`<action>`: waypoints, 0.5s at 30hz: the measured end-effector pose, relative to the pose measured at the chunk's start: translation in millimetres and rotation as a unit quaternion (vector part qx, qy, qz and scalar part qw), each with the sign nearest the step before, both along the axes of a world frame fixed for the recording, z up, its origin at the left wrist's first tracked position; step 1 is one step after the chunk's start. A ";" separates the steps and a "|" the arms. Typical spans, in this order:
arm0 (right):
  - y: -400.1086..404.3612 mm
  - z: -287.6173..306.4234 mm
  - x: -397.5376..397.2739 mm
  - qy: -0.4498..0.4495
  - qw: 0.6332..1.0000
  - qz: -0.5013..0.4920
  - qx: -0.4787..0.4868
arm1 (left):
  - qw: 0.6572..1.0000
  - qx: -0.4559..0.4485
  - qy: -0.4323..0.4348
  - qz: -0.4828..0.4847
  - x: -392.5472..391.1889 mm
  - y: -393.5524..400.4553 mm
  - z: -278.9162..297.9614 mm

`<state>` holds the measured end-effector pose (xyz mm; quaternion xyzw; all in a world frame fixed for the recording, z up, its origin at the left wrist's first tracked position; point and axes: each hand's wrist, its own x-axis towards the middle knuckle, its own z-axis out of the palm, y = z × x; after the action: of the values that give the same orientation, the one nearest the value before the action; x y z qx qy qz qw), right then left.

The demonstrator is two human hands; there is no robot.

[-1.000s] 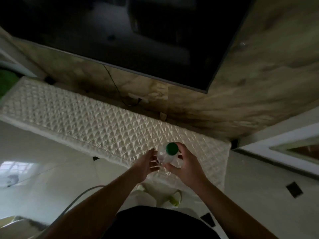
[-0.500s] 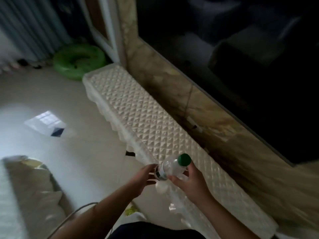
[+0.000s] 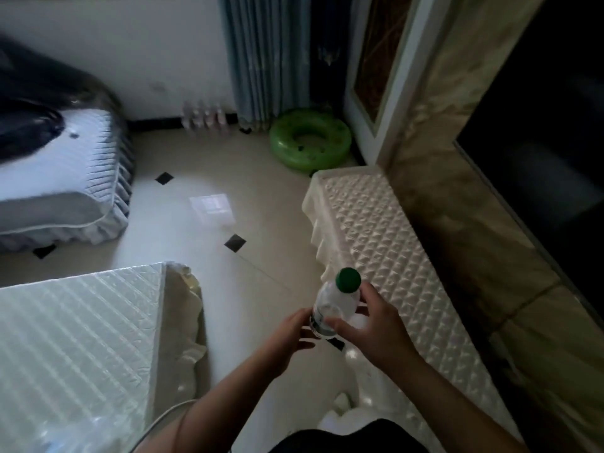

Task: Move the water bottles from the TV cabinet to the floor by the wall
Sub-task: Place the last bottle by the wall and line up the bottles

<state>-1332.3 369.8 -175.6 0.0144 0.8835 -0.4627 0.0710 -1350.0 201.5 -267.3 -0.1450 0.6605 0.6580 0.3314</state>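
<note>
I hold the water bottle point(image 3: 335, 305) out in front of me, above the floor point(image 3: 228, 289) and just off the near edge of the TV cabinet point(image 3: 385, 243). My right hand point(image 3: 372, 325) grasps it around the body, thumb on the near side and fingers curled round the far side, below the green cap point(image 3: 348, 280). My left hand point(image 3: 291, 335) is at the bottle's lower part with its fingertips touching it (whether they really grip or only steady it I cannot tell). The bottle tilts a little, cap pointing away from me and to the right.

The cabinet runs along the marbled wall under the dark TV screen point(image 3: 539, 158) and wears a cream quilted cover. Far off, against the white wall point(image 3: 147, 44) beside the blue curtain point(image 3: 264, 60), a blurred row of bottles point(image 3: 204, 116) stands on the floor. Next to it lies a green swim ring point(image 3: 310, 140). To my left are a quilted mattress corner point(image 3: 81, 338) and a covered sofa point(image 3: 65, 178).
</note>
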 end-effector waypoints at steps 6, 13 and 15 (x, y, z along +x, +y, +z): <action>-36.6 -11.0 -119.6 0.022 0.996 0.081 -0.003 | 0.997 -0.038 0.021 0.065 -91.4 -41.1 -3.4; -74.5 -0.8 -253.4 0.018 0.984 0.174 -0.027 | 0.988 -0.091 0.036 0.119 -199.1 -80.2 4.5; -87.9 4.8 -289.3 0.027 0.979 0.199 -0.025 | 0.984 -0.094 0.031 0.146 -228.6 -93.7 10.2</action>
<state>-1621.5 281.9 -170.8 -0.1757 0.8584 -0.4616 0.1384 -1578.6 107.7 -257.1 -0.2501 0.7011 0.6384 0.1956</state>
